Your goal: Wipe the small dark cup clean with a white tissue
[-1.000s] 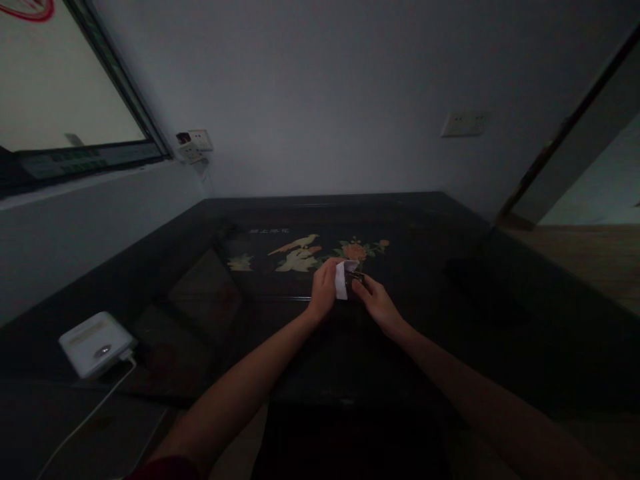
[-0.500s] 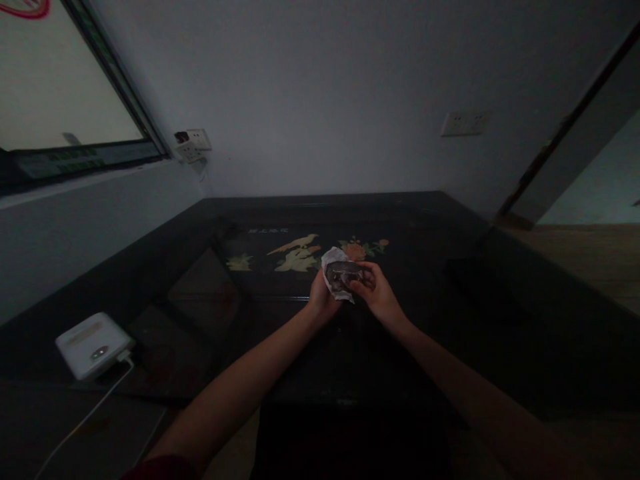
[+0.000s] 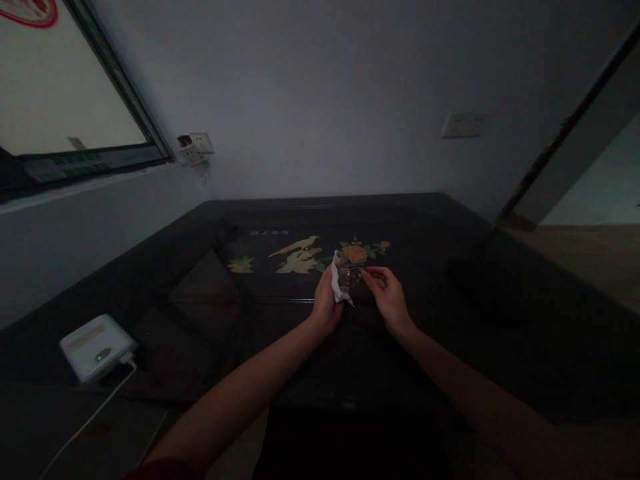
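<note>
Both hands meet above the middle of a dark table (image 3: 450, 220) with a painted bird-and-flower panel (image 3: 305, 253). My left hand (image 3: 326, 300) is closed on a crumpled white tissue (image 3: 338, 283). My right hand (image 3: 387, 297) pinches a small dark shiny object (image 3: 351, 272) that rests against the tissue. In this dim light I cannot make out what the object is.
A white power bank (image 3: 97, 347) with a white cable (image 3: 85, 423) lies at the table's left front. Wall sockets (image 3: 196, 147) sit at the back left corner below a window (image 3: 60, 100). A switch plate (image 3: 463, 125) is on the far wall. A doorway (image 3: 590, 173) opens at the right.
The tissue, spread wide around the object half a second ago, is now bunched narrower in my left hand. My right hand has shifted slightly right and its fingers have stretched along the object.
</note>
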`<state>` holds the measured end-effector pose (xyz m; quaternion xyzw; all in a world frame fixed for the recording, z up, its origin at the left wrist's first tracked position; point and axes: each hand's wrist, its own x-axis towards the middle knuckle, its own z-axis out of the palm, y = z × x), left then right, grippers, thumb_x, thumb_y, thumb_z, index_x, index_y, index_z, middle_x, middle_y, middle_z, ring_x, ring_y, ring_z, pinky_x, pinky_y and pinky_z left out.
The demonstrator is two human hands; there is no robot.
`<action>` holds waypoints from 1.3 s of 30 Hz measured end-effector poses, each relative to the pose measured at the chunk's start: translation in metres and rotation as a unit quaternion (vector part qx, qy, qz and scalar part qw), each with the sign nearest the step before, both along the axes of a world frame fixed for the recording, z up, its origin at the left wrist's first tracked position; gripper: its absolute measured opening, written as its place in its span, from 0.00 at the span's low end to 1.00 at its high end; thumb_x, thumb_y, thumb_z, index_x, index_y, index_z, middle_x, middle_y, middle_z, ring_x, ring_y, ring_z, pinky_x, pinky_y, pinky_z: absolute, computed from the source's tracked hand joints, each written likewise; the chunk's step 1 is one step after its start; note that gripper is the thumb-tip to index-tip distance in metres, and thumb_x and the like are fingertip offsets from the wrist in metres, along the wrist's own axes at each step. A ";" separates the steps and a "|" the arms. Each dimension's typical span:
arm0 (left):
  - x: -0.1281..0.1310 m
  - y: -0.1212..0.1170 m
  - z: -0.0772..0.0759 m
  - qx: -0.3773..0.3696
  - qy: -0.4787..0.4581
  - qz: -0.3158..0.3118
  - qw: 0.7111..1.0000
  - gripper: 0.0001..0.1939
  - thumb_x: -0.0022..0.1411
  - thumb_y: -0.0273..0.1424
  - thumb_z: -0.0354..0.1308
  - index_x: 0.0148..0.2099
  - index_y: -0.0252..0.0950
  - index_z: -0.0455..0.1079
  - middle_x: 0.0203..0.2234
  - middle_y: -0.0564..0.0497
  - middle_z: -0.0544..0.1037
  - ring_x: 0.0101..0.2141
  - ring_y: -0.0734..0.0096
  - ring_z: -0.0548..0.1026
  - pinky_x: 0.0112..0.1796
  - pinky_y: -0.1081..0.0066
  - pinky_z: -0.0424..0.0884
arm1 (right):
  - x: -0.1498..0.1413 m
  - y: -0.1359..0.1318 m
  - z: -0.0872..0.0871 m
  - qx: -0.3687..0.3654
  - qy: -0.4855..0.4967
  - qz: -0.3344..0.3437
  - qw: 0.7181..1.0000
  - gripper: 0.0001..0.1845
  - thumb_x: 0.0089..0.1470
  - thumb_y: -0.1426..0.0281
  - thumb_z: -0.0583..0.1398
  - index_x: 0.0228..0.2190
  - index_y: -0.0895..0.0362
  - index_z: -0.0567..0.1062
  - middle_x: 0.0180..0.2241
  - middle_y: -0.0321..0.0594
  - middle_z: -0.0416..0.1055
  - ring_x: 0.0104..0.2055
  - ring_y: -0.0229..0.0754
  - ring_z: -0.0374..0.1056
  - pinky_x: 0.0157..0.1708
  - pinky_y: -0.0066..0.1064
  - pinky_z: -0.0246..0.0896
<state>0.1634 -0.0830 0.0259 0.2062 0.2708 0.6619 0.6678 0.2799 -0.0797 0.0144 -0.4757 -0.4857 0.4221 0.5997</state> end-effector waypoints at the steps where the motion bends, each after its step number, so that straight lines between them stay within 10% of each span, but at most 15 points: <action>1: 0.001 -0.001 0.000 0.013 0.004 0.005 1.000 0.10 0.58 0.31 0.56 0.41 0.34 0.70 0.32 0.50 0.77 0.34 0.73 0.75 0.41 0.72 0.69 | 0.000 -0.001 0.001 -0.003 0.006 0.001 1.000 0.21 0.42 0.54 0.63 0.33 0.56 0.70 0.32 0.43 0.73 0.36 0.46 0.71 0.40 0.40 0.66; 13: -0.004 -0.009 -0.005 0.021 0.122 0.027 0.992 0.18 0.61 0.33 0.53 0.54 0.38 0.66 0.49 0.46 0.73 0.47 0.66 0.72 0.48 0.68 0.66 | -0.009 -0.005 -0.011 -0.001 -0.035 0.126 0.991 0.28 0.44 0.56 0.64 0.45 0.55 0.67 0.47 0.46 0.71 0.49 0.47 0.67 0.52 0.43 0.60; 29: -0.010 0.001 0.012 0.006 0.110 0.060 0.992 0.14 0.61 0.31 0.49 0.45 0.34 0.71 0.38 0.49 0.77 0.38 0.69 0.75 0.41 0.70 0.68 | 0.001 -0.005 0.011 -0.082 0.144 0.135 0.977 0.25 0.49 0.48 0.57 0.35 0.57 0.74 0.38 0.45 0.76 0.37 0.46 0.73 0.41 0.41 0.68; 39: -0.010 -0.010 0.009 0.170 0.272 0.042 0.946 0.15 0.61 0.34 0.53 0.49 0.37 0.71 0.50 0.47 0.72 0.53 0.64 0.66 0.56 0.68 0.55 | -0.010 -0.014 0.009 -0.092 0.092 0.143 0.981 0.27 0.46 0.47 0.58 0.37 0.56 0.72 0.40 0.45 0.74 0.43 0.50 0.70 0.42 0.42 0.67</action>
